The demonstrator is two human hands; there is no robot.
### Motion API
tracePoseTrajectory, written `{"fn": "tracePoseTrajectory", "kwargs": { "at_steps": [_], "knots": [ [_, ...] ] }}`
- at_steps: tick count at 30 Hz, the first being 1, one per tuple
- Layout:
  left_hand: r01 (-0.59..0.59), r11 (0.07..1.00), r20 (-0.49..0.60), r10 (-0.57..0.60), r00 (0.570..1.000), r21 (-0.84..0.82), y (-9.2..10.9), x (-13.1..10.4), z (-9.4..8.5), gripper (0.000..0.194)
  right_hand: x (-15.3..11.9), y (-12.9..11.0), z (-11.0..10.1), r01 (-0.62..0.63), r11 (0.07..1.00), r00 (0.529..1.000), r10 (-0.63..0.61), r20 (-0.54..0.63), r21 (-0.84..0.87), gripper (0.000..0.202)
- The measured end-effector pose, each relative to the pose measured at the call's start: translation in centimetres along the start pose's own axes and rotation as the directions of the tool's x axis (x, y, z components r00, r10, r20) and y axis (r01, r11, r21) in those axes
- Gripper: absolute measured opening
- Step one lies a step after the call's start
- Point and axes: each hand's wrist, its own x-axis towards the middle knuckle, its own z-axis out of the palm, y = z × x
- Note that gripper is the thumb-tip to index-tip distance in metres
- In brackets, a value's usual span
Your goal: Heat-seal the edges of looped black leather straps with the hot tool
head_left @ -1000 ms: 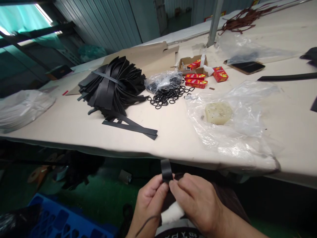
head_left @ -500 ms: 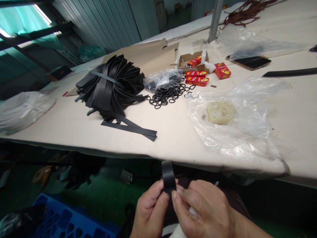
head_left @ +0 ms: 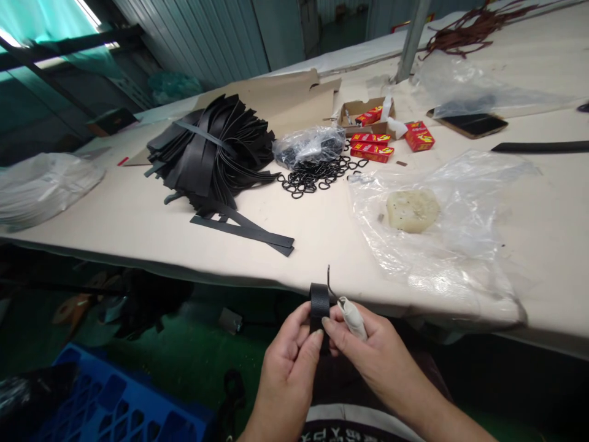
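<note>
A short black strap (head_left: 319,302), bent into a loop, stands up between my hands just off the table's front edge. My left hand (head_left: 291,362) pinches its lower part from the left. My right hand (head_left: 363,344) grips the strap from the right with thumb and fingertips. Held in that same hand is a tool with a white wrapped handle (head_left: 353,318), its thin hooked metal tip pointing up beside the loop. Loose black strips (head_left: 243,232) lie on the table near a big tied bundle of black strips (head_left: 207,150).
On the table (head_left: 322,264) are black metal rings (head_left: 313,175), red boxes (head_left: 372,151), a yellowish block (head_left: 413,210) on clear plastic, a phone (head_left: 473,123) and a metal post (head_left: 413,43). A blue pallet (head_left: 119,399) stands on the floor at lower left.
The hands and strap loop have moved up a little in view. The right hand has turned, and the tool's metal tip and wrapped handle now show clearly.
</note>
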Motion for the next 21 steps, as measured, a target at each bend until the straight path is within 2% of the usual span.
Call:
{"fn": "tracePoseTrajectory", "kwargs": {
  "at_steps": [3, 9, 14, 21],
  "knots": [
    [0.074, 0.996, 0.027, -0.072, 0.997, -0.059, 0.4, -0.1, 0.1, 0.039, 0.1, -0.2, 0.0, -0.066, 0.995, 0.997, 0.063, 0.033, 0.079, 0.029],
    [0.168, 0.978, 0.261, -0.131, 0.956, -0.125, 0.7, -0.1, -0.6, 0.027, 0.2, 0.0, 0.2, -0.211, 0.952, 0.977, 0.196, 0.087, 0.222, 0.035],
    [0.208, 0.975, 0.275, -0.178, 0.945, -0.081, 0.4, 0.1, -1.3, 0.022, 0.1, 0.0, 0.4, -0.293, 0.908, 0.955, 0.262, 0.139, 0.299, 0.039],
    [0.216, 0.976, 0.239, -0.209, 0.948, -0.005, 0.9, 0.3, -1.7, 0.023, 0.4, 0.6, 0.8, -0.283, 0.918, 0.959, 0.261, 0.113, 0.277, 0.042]
  ]
}}
